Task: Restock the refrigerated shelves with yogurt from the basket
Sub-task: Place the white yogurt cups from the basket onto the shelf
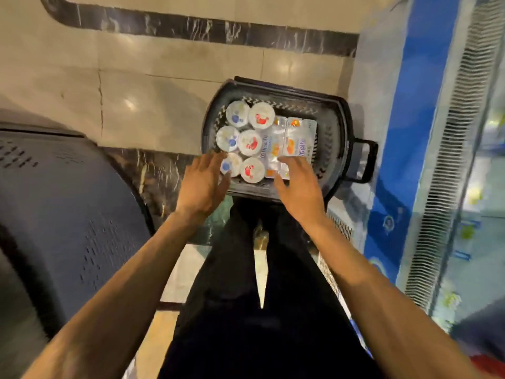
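Observation:
A dark plastic basket (334, 124) stands on the tiled floor in front of my feet. Inside it are several round yogurt cups (249, 142) with white lids, some with blue marks and some with red. Beside them on the right lies a flat multipack of yogurt (296, 138) with orange fruit pictures. My left hand (202, 181) hovers open over the basket's near left corner, fingers spread by a blue-marked cup. My right hand (297, 181) is open with its fingertips on the near end of the multipack.
The refrigerated case (448, 149) with a blue base and a white ribbed grille runs along the right. A large dark perforated cart or bin (62, 212) fills the left. My dark trouser legs (246, 296) stand just behind the basket, whose handle (364, 162) sticks out right.

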